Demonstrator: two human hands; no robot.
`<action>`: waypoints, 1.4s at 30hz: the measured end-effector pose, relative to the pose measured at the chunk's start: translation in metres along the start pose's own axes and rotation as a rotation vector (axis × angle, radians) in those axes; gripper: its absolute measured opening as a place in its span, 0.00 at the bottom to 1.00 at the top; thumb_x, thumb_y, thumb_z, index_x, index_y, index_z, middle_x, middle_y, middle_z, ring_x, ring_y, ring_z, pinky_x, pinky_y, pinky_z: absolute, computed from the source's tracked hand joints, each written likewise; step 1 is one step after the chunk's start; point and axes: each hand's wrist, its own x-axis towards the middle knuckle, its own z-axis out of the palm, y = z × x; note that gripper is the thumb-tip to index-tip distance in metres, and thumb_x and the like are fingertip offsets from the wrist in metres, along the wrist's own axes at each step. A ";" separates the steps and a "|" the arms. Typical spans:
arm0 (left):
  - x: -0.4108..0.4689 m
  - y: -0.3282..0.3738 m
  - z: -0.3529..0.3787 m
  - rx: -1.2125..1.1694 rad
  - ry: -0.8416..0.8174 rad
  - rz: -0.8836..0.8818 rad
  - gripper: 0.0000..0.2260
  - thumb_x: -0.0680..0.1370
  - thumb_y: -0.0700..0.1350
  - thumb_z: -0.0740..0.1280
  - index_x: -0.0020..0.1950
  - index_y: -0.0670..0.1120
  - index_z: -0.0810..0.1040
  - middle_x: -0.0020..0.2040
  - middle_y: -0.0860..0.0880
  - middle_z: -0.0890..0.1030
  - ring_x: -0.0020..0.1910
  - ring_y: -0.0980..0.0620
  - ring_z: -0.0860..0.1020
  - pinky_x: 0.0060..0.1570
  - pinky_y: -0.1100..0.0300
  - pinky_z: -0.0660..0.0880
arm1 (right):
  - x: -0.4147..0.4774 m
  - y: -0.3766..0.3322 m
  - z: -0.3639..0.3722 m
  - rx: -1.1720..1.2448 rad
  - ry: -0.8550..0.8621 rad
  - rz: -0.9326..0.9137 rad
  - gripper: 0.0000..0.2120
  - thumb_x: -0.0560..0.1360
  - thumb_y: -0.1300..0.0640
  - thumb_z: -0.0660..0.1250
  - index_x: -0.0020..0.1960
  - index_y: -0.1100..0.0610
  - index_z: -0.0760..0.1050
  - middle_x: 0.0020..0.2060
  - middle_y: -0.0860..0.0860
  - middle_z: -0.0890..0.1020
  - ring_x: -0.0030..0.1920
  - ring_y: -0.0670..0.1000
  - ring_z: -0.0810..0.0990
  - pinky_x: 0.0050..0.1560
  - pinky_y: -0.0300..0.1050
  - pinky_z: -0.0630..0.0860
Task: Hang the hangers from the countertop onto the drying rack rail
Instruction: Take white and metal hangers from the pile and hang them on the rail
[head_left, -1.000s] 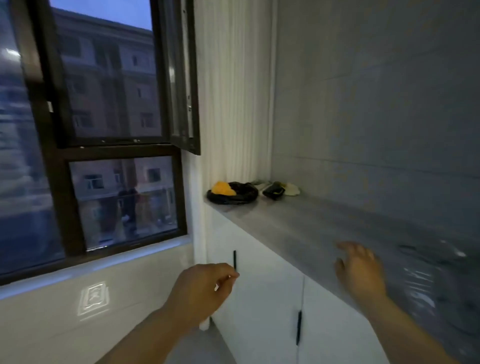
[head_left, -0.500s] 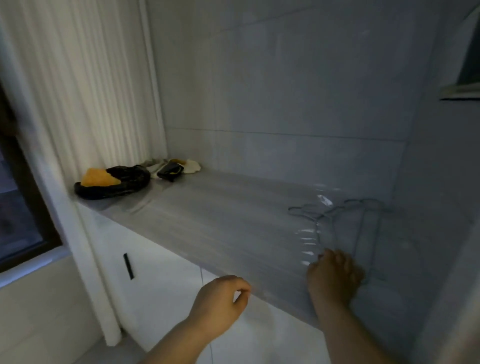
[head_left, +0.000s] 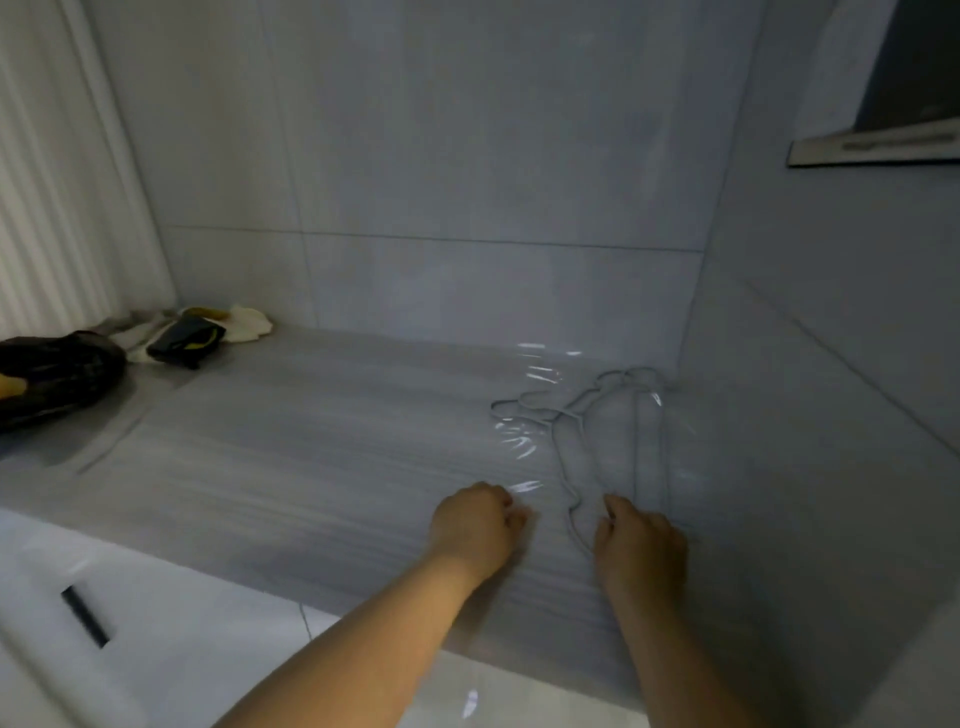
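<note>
Grey hangers (head_left: 571, 414) lie flat at 2 o'clock on countertop (head_left: 311, 467), close against right wall (head_left: 831, 364); slab runs toward 10 o'clock. Left hand (head_left: 475, 525) curled, nothing in it, just beside them. Right hand (head_left: 641, 545) at their near end, grip unclear.

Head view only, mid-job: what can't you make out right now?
All in the head view:
- Hangers: how many; they overlap and blend into the grey countertop in dim light.
- Right hand: whether it grips a hanger; its own back hides the grip.
- Drying rack rail: outside the frame.
- Black bag: cut off by the left edge.
</note>
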 end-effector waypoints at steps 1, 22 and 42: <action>0.008 0.007 0.002 -0.010 -0.010 -0.004 0.19 0.78 0.56 0.56 0.61 0.45 0.75 0.64 0.44 0.75 0.64 0.45 0.72 0.60 0.58 0.68 | 0.001 0.002 0.002 0.012 0.028 0.032 0.17 0.78 0.55 0.58 0.66 0.50 0.72 0.57 0.58 0.79 0.61 0.58 0.72 0.60 0.44 0.62; 0.054 -0.010 -0.001 0.296 0.072 -0.047 0.16 0.77 0.36 0.54 0.63 0.39 0.71 0.64 0.42 0.71 0.66 0.43 0.66 0.65 0.53 0.63 | 0.008 0.005 0.010 -0.049 0.059 0.037 0.11 0.78 0.56 0.56 0.53 0.57 0.77 0.55 0.54 0.80 0.58 0.54 0.75 0.54 0.44 0.69; 0.019 -0.065 -0.023 -0.021 -0.043 -0.272 0.18 0.79 0.49 0.58 0.62 0.39 0.73 0.65 0.40 0.74 0.65 0.44 0.72 0.62 0.56 0.69 | -0.005 -0.002 0.002 -0.022 0.026 0.048 0.13 0.78 0.61 0.55 0.56 0.58 0.76 0.57 0.55 0.78 0.60 0.55 0.74 0.55 0.44 0.71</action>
